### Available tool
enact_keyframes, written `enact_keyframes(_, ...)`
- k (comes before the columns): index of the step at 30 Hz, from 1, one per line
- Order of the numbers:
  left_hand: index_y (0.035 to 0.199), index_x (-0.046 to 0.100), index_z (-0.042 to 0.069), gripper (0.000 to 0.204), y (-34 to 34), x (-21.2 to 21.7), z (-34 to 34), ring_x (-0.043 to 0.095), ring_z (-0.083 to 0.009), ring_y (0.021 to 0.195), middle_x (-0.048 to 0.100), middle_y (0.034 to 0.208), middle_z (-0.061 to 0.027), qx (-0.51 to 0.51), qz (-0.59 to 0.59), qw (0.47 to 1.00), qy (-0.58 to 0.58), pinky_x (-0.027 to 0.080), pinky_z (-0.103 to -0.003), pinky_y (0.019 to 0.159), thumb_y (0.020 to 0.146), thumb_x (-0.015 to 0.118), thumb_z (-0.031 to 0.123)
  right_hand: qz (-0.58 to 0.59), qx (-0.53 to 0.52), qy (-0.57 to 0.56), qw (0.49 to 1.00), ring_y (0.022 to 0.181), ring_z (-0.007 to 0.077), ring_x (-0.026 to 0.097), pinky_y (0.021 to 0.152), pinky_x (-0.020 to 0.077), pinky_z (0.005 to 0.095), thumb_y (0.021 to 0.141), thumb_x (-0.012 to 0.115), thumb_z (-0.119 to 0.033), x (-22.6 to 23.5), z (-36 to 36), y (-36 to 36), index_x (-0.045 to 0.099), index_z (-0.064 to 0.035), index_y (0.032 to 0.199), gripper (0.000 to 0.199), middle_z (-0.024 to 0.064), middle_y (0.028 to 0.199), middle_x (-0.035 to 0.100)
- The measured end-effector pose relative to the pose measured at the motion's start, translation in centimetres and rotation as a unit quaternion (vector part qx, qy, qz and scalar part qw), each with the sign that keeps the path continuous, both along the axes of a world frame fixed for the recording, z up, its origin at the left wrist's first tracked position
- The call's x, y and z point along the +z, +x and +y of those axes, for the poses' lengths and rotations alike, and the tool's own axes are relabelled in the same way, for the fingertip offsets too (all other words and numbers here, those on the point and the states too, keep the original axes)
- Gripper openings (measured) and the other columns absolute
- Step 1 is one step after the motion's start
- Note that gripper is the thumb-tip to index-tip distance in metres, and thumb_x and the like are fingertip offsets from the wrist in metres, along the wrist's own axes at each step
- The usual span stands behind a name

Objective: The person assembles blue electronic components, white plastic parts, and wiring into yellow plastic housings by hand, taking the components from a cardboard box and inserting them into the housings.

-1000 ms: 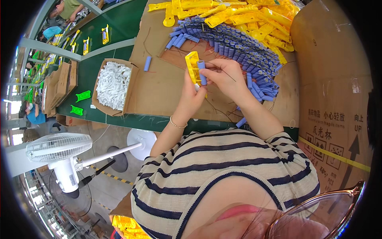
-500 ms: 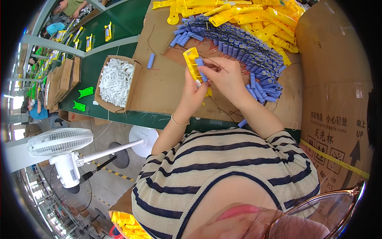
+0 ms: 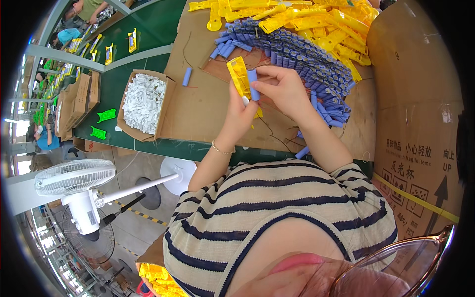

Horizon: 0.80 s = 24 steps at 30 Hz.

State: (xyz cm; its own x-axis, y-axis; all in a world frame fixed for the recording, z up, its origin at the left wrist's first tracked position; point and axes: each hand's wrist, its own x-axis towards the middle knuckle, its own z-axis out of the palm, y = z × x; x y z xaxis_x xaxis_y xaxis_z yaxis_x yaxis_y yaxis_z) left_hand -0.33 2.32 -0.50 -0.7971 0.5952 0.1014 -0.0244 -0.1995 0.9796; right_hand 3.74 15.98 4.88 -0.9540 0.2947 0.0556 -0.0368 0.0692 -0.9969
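Note:
My left hand (image 3: 238, 110) is closed on a yellow plastic housing (image 3: 238, 74), held upright with its open side turned right. A small white piece (image 3: 245, 100) shows at its lower end by my thumb. Between the thumb and fingers of my right hand (image 3: 283, 89) is a blue cylindrical battery (image 3: 253, 84), upright just right of the housing. Whether battery and housing touch at the lower end I cannot tell. Behind my hands stand rows of blue batteries (image 3: 292, 54) with thin wires, and several lie loose (image 3: 329, 115) by my right forearm.
Yellow housings (image 3: 316, 20) are heaped at the back. One battery (image 3: 187, 76) lies alone on the cardboard sheet (image 3: 190, 114). To the left are a carton of white pieces (image 3: 163, 106) and green plastic parts (image 3: 106, 115). A tall carton (image 3: 420, 99) borders the right; a white fan (image 3: 74, 178) stands lower left.
My right hand has drawn the battery slightly right, away from the yellow housing, whose inside shows more now. My left hand has hardly moved and keeps its hold.

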Motion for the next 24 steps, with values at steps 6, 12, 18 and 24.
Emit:
enact_keyframes(6,0.134,0.022,0.007,0.057,-0.3,-0.9,-0.2,0.054,-0.0119,0.087,0.049,0.103,-0.0070,-0.016,0.042,0.998,-0.037,0.050,-0.026,0.073,0.084,0.044,-0.009,0.010,-0.024,0.086,0.996,0.078,0.0105,0.062,0.070,0.0497,0.0238,0.078,0.067,-0.003,0.3,-0.1,0.0,0.063,0.0057,0.105,0.029,0.0084,0.094,0.067)
enact_keyframes(12,0.136,0.019,0.007,0.060,0.1,-0.3,0.0,0.054,-0.0125,0.088,0.048,0.105,-0.0074,-0.020,0.025,0.999,-0.025,0.050,-0.027,0.074,0.084,0.044,-0.009,-0.020,0.000,0.091,0.996,0.078,0.0109,0.062,0.069,0.0495,0.0240,0.077,0.067,-0.003,1.0,-0.3,0.3,0.064,0.0048,0.103,0.028,0.0100,0.090,0.067)
enact_keyframes(18,0.138,0.017,0.007,0.064,0.0,-0.3,-0.3,0.055,-0.0134,0.090,0.046,0.111,-0.0082,-0.062,-0.005,0.998,-0.004,0.049,-0.027,0.075,0.082,0.045,-0.007,-0.003,0.012,0.197,0.980,0.077,0.0111,0.062,0.069,0.0493,0.0236,0.075,0.070,-0.003,1.3,0.2,0.2,0.067,0.0028,0.100,0.026,0.0089,0.091,0.067)
enact_keyframes(24,0.126,0.028,0.007,0.047,0.5,1.1,-0.6,0.057,-0.0179,0.081,0.052,0.095,-0.0108,-0.086,-0.076,0.993,0.035,0.053,-0.032,0.072,0.083,0.044,-0.003,-0.014,-0.022,-0.059,0.998,0.069,0.0117,0.060,0.058,0.0489,0.0219,0.078,0.068,-0.007,-0.5,0.2,-0.8,0.055,0.0049,0.116,0.041,0.0080,0.082,0.065)
